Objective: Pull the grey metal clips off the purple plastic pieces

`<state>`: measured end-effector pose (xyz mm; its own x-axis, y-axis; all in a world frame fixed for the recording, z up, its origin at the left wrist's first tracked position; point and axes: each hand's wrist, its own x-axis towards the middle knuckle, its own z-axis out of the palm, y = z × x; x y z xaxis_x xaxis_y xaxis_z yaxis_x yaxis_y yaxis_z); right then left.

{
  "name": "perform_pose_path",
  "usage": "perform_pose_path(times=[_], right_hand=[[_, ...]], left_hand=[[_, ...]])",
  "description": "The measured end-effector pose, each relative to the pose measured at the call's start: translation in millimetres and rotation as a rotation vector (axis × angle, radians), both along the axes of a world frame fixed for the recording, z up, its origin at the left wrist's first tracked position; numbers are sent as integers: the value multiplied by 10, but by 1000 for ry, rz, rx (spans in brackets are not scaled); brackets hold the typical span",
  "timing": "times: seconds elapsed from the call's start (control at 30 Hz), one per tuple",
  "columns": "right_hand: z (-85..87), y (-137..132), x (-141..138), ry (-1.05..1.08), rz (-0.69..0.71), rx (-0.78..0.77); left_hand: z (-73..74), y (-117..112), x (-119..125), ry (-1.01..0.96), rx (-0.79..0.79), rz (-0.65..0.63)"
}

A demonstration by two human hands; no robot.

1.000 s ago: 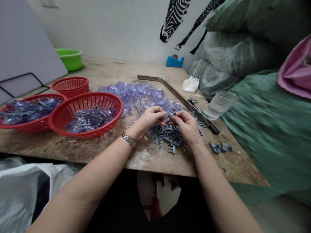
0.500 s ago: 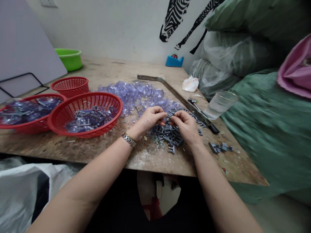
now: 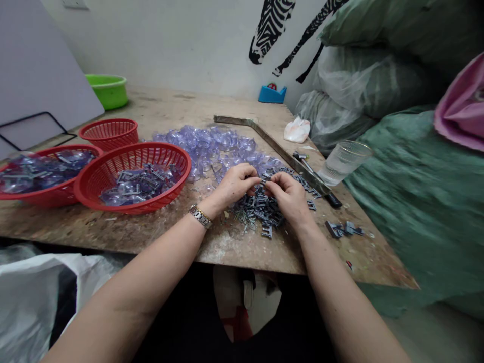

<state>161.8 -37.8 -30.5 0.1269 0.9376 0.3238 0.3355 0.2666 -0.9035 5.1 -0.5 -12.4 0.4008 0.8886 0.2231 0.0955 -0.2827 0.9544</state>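
My left hand and my right hand meet fingertip to fingertip above a heap of small grey plastic frame pieces. Both pinch what looks like one of these grey pieces, mostly hidden by the fingers. Beside the heap, on its left, lie tiny clear or metallic bits, too small to name. Behind my hands spreads a pile of clear purplish plastic parts. A red basket to the left holds purplish parts with grey pieces on them.
A second filled red basket and a small red basket stand at left, a green basin behind. A bent metal strip borders the piles on the right. Beyond it are a glass of water, a blue tape dispenser and green sacks.
My fingertips have drawn slightly closer around the small piece, which shows less now. Both arms stay almost in place, and the baskets and piles look the same.
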Motion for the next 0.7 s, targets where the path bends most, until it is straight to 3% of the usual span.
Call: perform_pose_path(times=[0.23,0.4,0.7], right_hand=[[41,-49,-8,-274,-59,115],[50,-75,-23,-470,-116,212],[42,-71,-28,-421,-145,198]], left_hand=[[23,20,-19,183,270,30],[10,23,-6,205,324,7],[1,-22,22,172,359,23]])
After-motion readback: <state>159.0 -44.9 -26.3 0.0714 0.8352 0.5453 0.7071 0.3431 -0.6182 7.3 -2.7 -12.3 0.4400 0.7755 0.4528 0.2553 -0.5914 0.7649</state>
